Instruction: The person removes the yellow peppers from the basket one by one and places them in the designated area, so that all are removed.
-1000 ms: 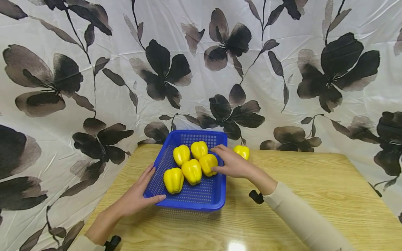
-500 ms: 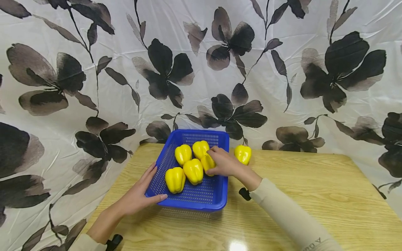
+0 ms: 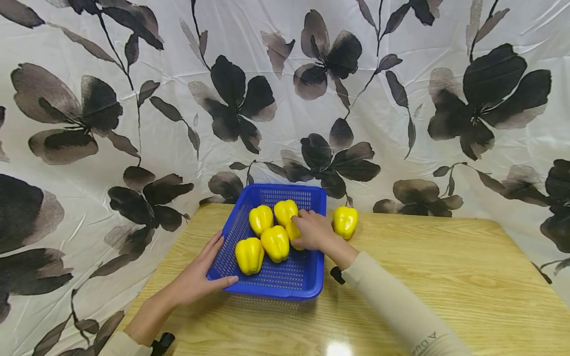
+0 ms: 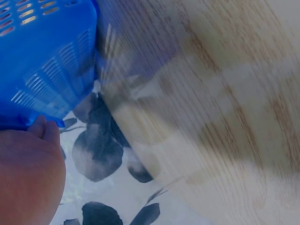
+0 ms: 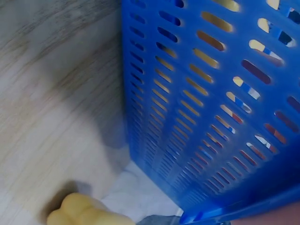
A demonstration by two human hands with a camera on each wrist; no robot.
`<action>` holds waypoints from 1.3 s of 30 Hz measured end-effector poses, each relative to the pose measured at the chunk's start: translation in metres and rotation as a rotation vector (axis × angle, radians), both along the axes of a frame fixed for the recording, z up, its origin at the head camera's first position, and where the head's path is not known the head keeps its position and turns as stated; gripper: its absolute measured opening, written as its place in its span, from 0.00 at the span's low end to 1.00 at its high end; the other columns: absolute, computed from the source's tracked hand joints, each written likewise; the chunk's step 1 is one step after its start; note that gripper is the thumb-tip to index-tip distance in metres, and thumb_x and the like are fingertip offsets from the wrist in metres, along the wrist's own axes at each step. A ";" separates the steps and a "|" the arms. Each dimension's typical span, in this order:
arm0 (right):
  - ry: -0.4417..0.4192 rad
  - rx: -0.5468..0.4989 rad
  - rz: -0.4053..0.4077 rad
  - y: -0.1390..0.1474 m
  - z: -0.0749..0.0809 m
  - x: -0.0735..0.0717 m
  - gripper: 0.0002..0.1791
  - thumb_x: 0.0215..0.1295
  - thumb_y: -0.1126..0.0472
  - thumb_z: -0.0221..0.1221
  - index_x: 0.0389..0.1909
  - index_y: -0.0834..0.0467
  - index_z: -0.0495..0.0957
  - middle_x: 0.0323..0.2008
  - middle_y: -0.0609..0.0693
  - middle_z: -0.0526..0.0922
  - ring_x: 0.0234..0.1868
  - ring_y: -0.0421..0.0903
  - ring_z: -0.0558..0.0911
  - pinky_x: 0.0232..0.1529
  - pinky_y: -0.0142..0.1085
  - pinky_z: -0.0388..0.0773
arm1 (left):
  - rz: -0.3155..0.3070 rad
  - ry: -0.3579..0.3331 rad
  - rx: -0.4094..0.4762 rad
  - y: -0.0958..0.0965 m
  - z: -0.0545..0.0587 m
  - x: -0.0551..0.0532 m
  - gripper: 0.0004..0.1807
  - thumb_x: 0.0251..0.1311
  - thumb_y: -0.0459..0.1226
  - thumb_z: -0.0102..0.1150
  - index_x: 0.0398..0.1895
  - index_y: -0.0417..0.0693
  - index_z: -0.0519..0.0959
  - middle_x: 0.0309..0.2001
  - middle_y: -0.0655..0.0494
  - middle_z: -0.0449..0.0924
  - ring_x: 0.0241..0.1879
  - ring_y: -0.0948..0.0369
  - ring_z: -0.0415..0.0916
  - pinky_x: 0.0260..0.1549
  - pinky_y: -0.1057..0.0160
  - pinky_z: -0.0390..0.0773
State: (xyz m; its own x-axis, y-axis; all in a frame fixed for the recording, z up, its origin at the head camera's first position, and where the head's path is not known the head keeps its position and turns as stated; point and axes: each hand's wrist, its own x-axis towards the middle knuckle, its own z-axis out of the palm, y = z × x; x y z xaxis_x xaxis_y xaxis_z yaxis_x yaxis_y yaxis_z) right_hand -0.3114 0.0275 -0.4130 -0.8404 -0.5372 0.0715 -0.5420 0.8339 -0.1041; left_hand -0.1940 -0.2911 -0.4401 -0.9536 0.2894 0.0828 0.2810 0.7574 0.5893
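Observation:
A blue plastic basket (image 3: 285, 292) with slotted walls holds several yellow bell peppers, among them one at the front left (image 3: 249, 255) and one in the middle (image 3: 275, 244). My right hand (image 3: 315, 230) reaches over the basket's right rim and grips the rightmost yellow bell pepper (image 3: 294, 235), covering most of it. With fingers stretched along the left rim and thumb across the near left corner, my left hand (image 3: 194, 277) rests on the basket. Its fingers (image 4: 50, 130) touch the rim in the left wrist view. The right wrist view shows mostly the slotted wall (image 5: 187, 108).
Another yellow bell pepper (image 3: 345, 222) stands on the wooden table (image 3: 423, 267), just right of the basket's far corner. A flower-printed cloth (image 3: 276, 99) hangs behind the table and along its left side.
My right hand has moved left and closed its fingers around the rightmost pepper in the basket. The left hand keeps its place on the rim.

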 end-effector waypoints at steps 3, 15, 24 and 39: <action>0.019 0.033 -0.008 -0.001 -0.002 0.000 0.34 0.59 0.42 0.70 0.64 0.54 0.78 0.51 0.56 0.80 0.43 0.55 0.78 0.41 0.48 0.77 | -0.002 0.000 -0.001 0.001 0.000 0.000 0.59 0.61 0.58 0.67 0.84 0.47 0.42 0.84 0.52 0.33 0.79 0.36 0.42 0.68 0.27 0.54; 0.012 0.087 -0.037 -0.006 -0.003 -0.002 0.34 0.59 0.41 0.69 0.63 0.52 0.77 0.50 0.55 0.81 0.39 0.53 0.80 0.37 0.48 0.77 | 0.005 -0.009 -0.009 0.001 0.000 0.001 0.59 0.61 0.58 0.67 0.84 0.48 0.42 0.84 0.52 0.32 0.79 0.35 0.43 0.67 0.26 0.55; -0.030 0.072 -0.035 -0.006 0.003 -0.003 0.35 0.59 0.43 0.70 0.65 0.52 0.76 0.54 0.55 0.80 0.44 0.55 0.81 0.43 0.49 0.79 | 0.005 -0.008 -0.008 0.002 -0.002 0.001 0.60 0.60 0.59 0.67 0.84 0.49 0.42 0.84 0.51 0.33 0.78 0.35 0.43 0.67 0.26 0.55; 0.012 0.055 -0.019 -0.005 0.019 0.000 0.37 0.58 0.44 0.72 0.66 0.55 0.76 0.57 0.56 0.79 0.47 0.55 0.81 0.44 0.49 0.82 | 0.013 -0.009 -0.014 0.001 0.000 0.003 0.59 0.61 0.58 0.67 0.84 0.48 0.42 0.84 0.50 0.33 0.78 0.35 0.43 0.66 0.26 0.55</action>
State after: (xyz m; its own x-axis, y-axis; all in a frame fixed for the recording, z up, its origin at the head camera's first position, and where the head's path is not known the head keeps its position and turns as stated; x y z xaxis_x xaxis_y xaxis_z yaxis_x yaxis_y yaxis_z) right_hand -0.3113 0.0226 -0.3941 -0.8497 -0.5247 0.0520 -0.5269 0.8483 -0.0515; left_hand -0.1914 -0.2896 -0.4396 -0.9579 0.2784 0.0701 0.2660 0.7689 0.5814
